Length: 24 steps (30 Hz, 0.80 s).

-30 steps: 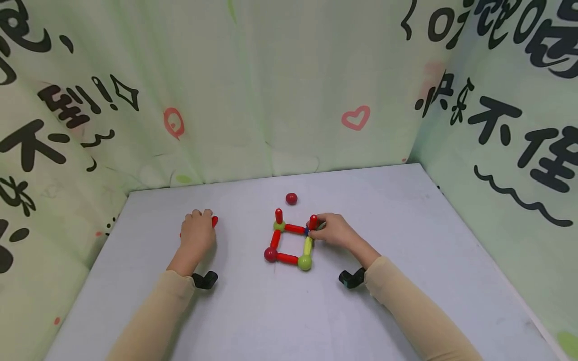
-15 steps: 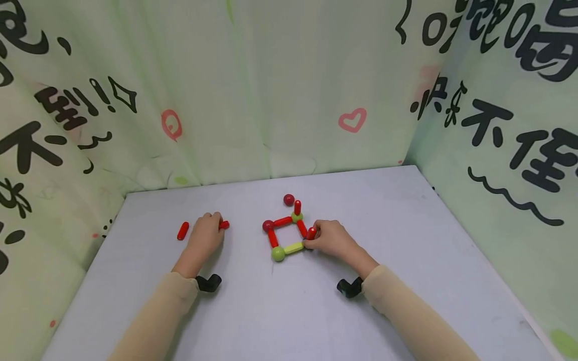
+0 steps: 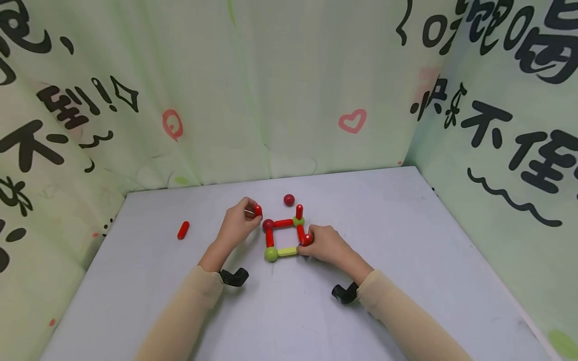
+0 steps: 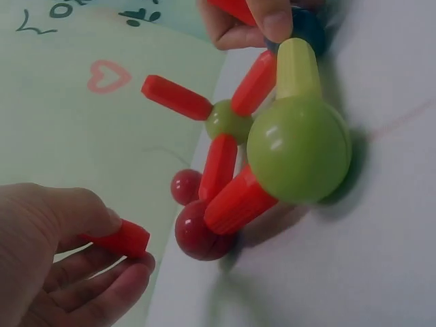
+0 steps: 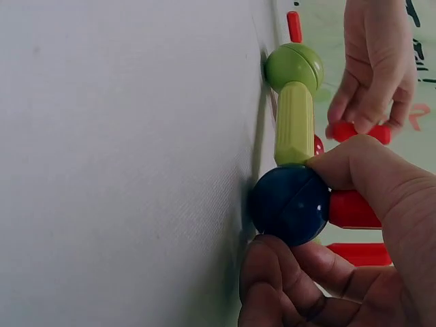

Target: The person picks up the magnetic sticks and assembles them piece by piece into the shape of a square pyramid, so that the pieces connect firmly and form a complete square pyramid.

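A square frame of magnetic rods and balls lies on the table. Its corners are a red ball (image 3: 268, 225), a green ball (image 3: 298, 220), another green ball (image 3: 271, 254) and a blue ball (image 5: 289, 204). Three sides are red rods; the near one is a yellow rod (image 3: 287, 251). Red rods stand up from the far green ball and the blue ball. My right hand (image 3: 331, 244) holds the blue corner ball between thumb and fingers, hiding it in the head view. My left hand (image 3: 238, 220) pinches a loose red rod (image 4: 126, 238), held upright just left of the red corner ball.
Another red rod (image 3: 183, 230) lies on the table (image 3: 149, 281) at the left. Behind the frame sits a loose red ball (image 3: 289, 200). Curtains (image 3: 298, 90) with printed writing enclose the back and sides.
The frame has turned clockwise under my right hand, bringing the blue corner to the near right. My left hand has picked up a red rod and carried it right, towards the frame.
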Available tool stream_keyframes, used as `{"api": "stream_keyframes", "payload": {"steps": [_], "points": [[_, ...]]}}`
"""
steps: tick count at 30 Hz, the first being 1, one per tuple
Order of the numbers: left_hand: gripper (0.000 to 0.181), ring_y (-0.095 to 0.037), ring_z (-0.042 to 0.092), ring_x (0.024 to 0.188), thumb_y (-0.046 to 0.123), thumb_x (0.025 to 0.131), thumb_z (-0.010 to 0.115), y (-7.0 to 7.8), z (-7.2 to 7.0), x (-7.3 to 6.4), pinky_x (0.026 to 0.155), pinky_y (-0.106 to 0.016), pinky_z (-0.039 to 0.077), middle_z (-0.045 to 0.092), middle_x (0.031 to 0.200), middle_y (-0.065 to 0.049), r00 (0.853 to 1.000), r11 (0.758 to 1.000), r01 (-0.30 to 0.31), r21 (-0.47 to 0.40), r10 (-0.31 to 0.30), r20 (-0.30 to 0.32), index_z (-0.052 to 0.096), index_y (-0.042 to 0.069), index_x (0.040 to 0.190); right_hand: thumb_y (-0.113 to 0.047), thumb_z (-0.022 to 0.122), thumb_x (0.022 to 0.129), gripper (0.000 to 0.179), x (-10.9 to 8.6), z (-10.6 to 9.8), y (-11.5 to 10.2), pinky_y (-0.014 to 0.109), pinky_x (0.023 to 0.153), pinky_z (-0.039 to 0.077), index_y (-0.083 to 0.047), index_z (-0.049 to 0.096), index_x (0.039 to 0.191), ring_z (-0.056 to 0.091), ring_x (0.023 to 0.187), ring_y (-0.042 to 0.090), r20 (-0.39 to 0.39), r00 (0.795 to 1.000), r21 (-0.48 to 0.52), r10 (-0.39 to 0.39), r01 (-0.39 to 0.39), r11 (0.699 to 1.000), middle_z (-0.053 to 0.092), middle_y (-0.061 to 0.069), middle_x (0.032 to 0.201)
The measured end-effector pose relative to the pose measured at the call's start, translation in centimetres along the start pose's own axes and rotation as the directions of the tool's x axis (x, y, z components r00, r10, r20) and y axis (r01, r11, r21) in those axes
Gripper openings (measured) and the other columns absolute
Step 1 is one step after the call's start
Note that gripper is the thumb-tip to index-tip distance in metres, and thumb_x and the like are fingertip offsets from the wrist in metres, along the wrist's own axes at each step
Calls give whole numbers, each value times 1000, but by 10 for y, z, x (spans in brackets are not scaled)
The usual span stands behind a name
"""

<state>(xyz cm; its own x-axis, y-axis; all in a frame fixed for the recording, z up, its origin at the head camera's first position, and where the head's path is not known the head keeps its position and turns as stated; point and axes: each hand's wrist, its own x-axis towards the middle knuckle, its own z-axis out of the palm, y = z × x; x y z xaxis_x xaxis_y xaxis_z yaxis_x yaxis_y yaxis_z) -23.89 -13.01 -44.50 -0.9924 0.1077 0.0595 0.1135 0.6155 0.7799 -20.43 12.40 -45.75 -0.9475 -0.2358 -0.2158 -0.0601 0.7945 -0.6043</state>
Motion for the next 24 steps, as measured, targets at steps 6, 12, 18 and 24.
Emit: {"api": "stream_keyframes", "payload": {"steps": [6,12,18,24], "points": [[26,-28,71,105,7,96,71,4,10,1,92,-40,60,69,117,-13,1000,999,-4,-33,5,15,60,6,119,-34,83,85,32,0,-3,0,26,58,43,-12,59,91,57,63,16,54,998,-10,-21,22,1000,62,1,68],[32,-29,70,109,9,95,72,0,15,-1,93,-41,60,68,123,-12,997,999,44,16,-45,63,60,7,124,-24,78,91,32,2,-31,7,27,68,47,-9,64,116,59,75,16,301,953,-51,-24,42,998,65,2,85],[29,-28,70,108,8,95,72,-1,15,-1,94,-41,59,70,121,-13,994,996,63,66,-68,88,63,4,123,-16,63,101,35,18,-43,9,33,79,55,-6,60,134,65,83,22,171,985,52,16,-25,998,69,12,103],[33,-29,68,113,7,99,64,1,20,1,99,-42,57,69,130,-14,991,998,57,7,-58,121,63,3,132,-21,68,98,64,38,-30,10,58,113,44,-13,43,156,49,139,38,26,997,104,-73,70,992,50,19,154]]}}
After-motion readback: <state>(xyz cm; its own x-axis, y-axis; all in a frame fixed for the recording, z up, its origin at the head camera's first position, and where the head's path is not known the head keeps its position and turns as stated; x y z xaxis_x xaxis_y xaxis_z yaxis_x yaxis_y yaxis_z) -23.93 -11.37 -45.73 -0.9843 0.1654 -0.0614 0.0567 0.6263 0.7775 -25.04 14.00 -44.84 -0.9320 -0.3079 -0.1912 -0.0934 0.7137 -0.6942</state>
